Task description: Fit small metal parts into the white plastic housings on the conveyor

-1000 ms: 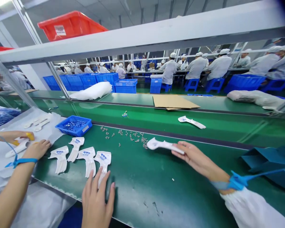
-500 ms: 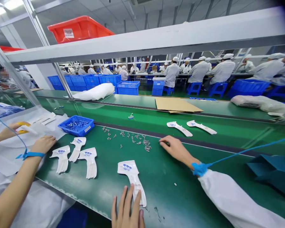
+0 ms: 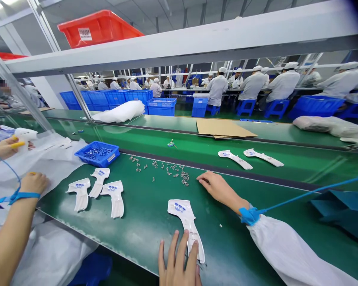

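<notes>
My left hand (image 3: 179,260) lies at the front edge of the table, fingers spread. Its fingertips touch the handle of a white gun-shaped plastic shell half (image 3: 186,222) with blue marks on its head. Beside a loose scatter of small metal screws (image 3: 184,176) is my right hand (image 3: 217,190), its fingers bent and drawn together. Whatever the right fingertips may pinch is too small to make out. Three similar shell halves (image 3: 116,198) lie to the left, in front of a blue tray (image 3: 109,159) of small dark blue parts.
At the left, a co-worker's hands (image 3: 32,183) handle a white shell and something yellow. Behind the table runs a green belt (image 3: 197,148) carrying two shell halves (image 3: 235,159). Cardboard (image 3: 223,128) lies beyond it. A shelf (image 3: 179,41) crosses overhead. A blue cord (image 3: 310,192) trails from my right wrist.
The shell half under my left hand has slid right along with the hand. The shells on the belt have moved right. A co-worker's hands have shifted left. My right hand stays near the screws.
</notes>
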Demonstrator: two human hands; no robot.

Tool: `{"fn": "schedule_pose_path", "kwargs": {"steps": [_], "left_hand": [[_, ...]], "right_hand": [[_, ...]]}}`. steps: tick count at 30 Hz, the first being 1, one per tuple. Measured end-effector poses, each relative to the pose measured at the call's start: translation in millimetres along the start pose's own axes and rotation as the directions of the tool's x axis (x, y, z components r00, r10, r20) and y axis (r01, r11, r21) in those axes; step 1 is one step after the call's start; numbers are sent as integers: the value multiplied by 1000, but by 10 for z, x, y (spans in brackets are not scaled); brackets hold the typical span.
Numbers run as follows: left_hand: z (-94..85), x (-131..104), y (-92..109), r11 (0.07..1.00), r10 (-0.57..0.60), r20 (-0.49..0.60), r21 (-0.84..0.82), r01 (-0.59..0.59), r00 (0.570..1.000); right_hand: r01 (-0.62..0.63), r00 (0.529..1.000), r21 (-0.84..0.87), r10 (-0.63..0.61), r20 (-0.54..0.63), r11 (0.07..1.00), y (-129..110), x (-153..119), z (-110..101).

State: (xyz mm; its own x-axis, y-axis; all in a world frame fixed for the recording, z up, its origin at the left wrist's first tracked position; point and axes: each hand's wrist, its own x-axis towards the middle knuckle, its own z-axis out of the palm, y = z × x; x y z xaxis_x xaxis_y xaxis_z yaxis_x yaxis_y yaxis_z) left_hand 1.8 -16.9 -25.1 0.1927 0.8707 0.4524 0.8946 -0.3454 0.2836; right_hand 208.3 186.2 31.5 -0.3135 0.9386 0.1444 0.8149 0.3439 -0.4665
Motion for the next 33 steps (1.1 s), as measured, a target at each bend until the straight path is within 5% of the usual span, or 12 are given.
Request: {"fn": "schedule_pose_path", "kwargs": {"steps": [4, 7, 13, 19, 33], "left_hand": [[-88, 41, -40, 994, 96, 101, -68, -89, 990], [-244, 154, -87, 977, 151, 165, -174, -122, 975], [-391, 494, -122, 975, 96, 245, -220, -41, 965], [-257, 545, -129, 983, 131, 332, -162, -80, 934], [-285, 542, -123, 983, 127, 371, -171, -67, 920]], "right_hand": [[-83, 996, 137, 76, 56, 987, -118, -317, -158], [-166, 973, 292, 109, 201, 942, -340, -600, -254], [-142, 923, 421, -35, 384, 896, -745, -990, -265], [-147, 914, 323, 3, 406, 935, -822, -950, -166], [-158, 881, 104, 93, 463, 982, -973, -884, -235]]}}
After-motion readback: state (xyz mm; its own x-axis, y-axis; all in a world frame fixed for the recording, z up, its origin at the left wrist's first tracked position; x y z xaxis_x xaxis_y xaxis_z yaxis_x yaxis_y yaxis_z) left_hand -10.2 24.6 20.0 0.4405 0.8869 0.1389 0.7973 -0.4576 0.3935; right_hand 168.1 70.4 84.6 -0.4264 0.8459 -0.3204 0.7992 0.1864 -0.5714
